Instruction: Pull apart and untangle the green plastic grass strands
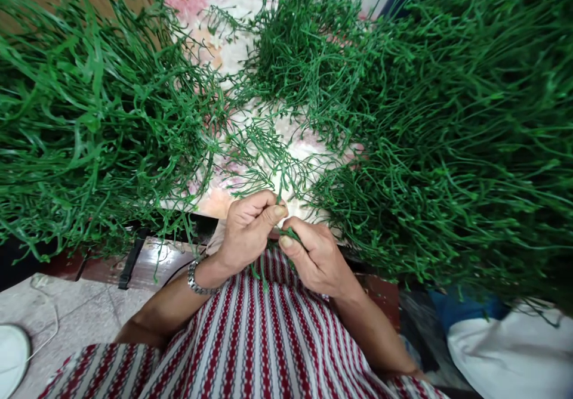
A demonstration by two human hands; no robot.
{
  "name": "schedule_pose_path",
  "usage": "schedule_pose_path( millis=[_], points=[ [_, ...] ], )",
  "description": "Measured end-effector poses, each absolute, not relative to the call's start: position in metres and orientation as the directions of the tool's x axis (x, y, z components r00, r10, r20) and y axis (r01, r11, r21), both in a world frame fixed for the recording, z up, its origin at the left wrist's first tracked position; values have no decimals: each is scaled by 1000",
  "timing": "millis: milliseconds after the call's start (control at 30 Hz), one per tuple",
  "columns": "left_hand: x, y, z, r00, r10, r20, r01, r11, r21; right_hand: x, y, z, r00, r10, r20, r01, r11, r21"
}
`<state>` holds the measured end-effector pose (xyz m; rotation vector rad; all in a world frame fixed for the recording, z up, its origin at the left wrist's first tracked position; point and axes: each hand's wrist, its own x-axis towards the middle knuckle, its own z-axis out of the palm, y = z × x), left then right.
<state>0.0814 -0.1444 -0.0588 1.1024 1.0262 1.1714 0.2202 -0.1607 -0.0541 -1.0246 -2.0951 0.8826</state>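
Observation:
My left hand (pixel 250 229), with a metal bracelet at the wrist, pinches a thin green stem piece (pixel 280 191) between thumb and index finger. Its branching sprigs fan out past the fingertips. Close beside it, a little lower and to the right, my right hand (pixel 316 253) is closed on another green piece (pixel 292 233) between thumb and forefinger. The two hands are almost touching, near the front edge of the flowered cloth (pixel 215 201). Whether the two held pieces are joined cannot be made out.
A large heap of green stems (pixel 98 118) lies at the left, and a bigger one (pixel 447 136) fills the right. Behind, another clump (pixel 304 47) rests on the cloth. A white bag (pixel 514 345) is at lower right, a round white object (pixel 12 360) at lower left.

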Motion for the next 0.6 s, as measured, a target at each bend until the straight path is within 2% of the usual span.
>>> schedule_pose_path(
  millis=[100, 167, 233, 333, 433, 500, 600],
  points=[
    [83, -147, -60, 131, 991, -41, -158, 62, 986, 224, -164, -55, -490, 840, 234, 380, 447, -810],
    [82, -146, -59, 165, 985, -57, -138, 81, 987, 227, -163, -56, -480, 838, 262, 404, 476, -781],
    [78, -142, -55, 224, 971, -83, -102, 108, 989, 230, -159, -58, -471, 818, 331, 456, 547, -702],
    [71, -136, -48, 371, 918, -143, -79, 185, 980, 235, -152, -60, -476, 750, 460, 550, 661, -510],
    [66, -132, -47, 496, 845, -202, -73, 272, 959, 238, -149, -62, -501, 701, 508, 606, 703, -372],
    [65, -132, -49, 510, 838, -195, -65, 264, 962, 239, -149, -62, -522, 708, 476, 603, 701, -382],
    [66, -134, -54, 423, 899, -111, 36, 106, 994, 239, -149, -61, -560, 753, 345, 559, 651, -514]
  ],
)
